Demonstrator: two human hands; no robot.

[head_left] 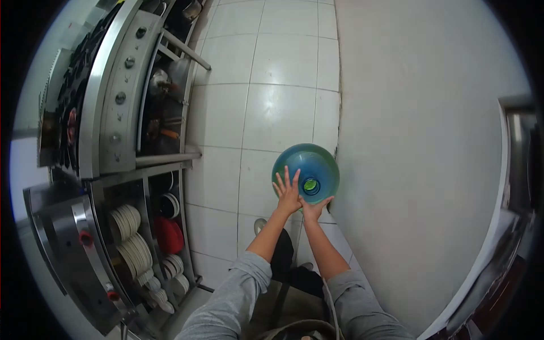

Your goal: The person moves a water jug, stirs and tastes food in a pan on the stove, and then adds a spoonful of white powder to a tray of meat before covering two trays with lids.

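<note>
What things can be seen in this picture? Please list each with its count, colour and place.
Bottle: one, blue-green, under both hands
Stove: one, silver, upper left
Stove knobs: four, grey, stove front
Plates: many, cream, lower left
Unclear object: one, red, lower left
Small knobs: two, red, lower left
Floor tiles: several, white, centre
Wall: one, pale grey, right
Sleeves: two, grey, bottom
Shoes: two, greyish, below bottle
Left hand: one, bare, on bottle
Right hand: one, bare, on bottle

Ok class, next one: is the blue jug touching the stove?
Apart. The head view shows a stretch of tiled floor between the blue jug and the stove.
</note>
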